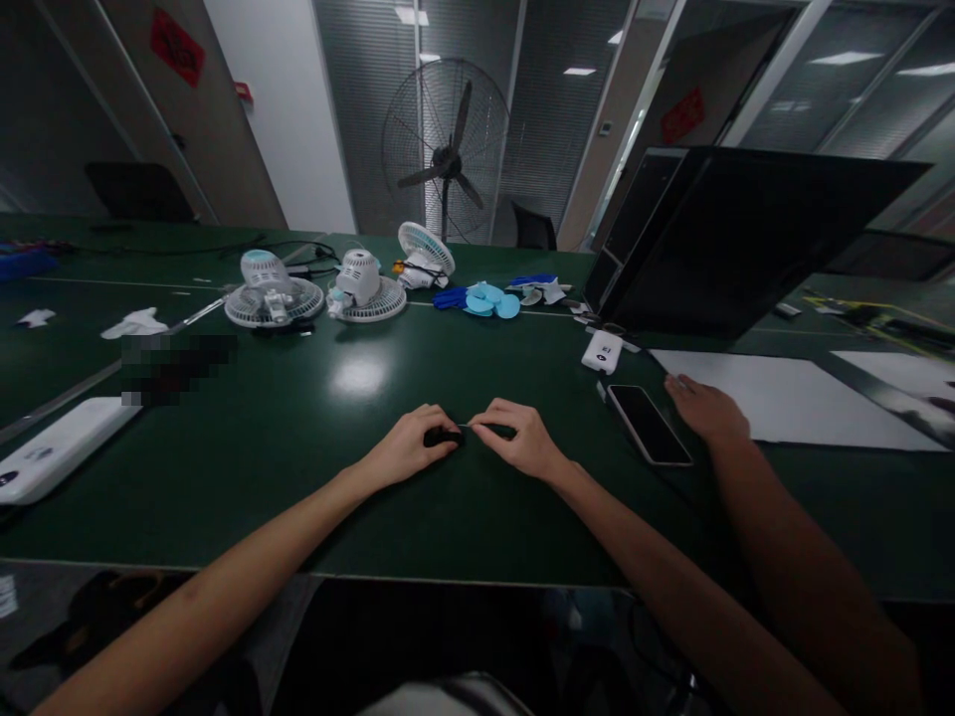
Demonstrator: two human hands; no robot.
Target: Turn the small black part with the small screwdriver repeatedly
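Observation:
My left hand (pixel 412 447) and my right hand (pixel 522 438) rest close together on the dark green table (pixel 298 467), fingers curled. Between them they pinch a small black object (pixel 446 435) with a thin strip running across to the right fingers; its exact form is too dark to make out. Another person's hand (pixel 705 410) lies flat on the table to the right, next to a black phone (pixel 648 424).
Three small white desk fans (pixel 275 291) (pixel 364 288) (pixel 424 254) and loose blue fan blades (pixel 484 299) lie further back. A white box (pixel 603 351), white sheets (pixel 791 398), a dark monitor (pixel 731 239), a white device (pixel 60 447) at left, and a big standing fan (pixel 446 149) are around.

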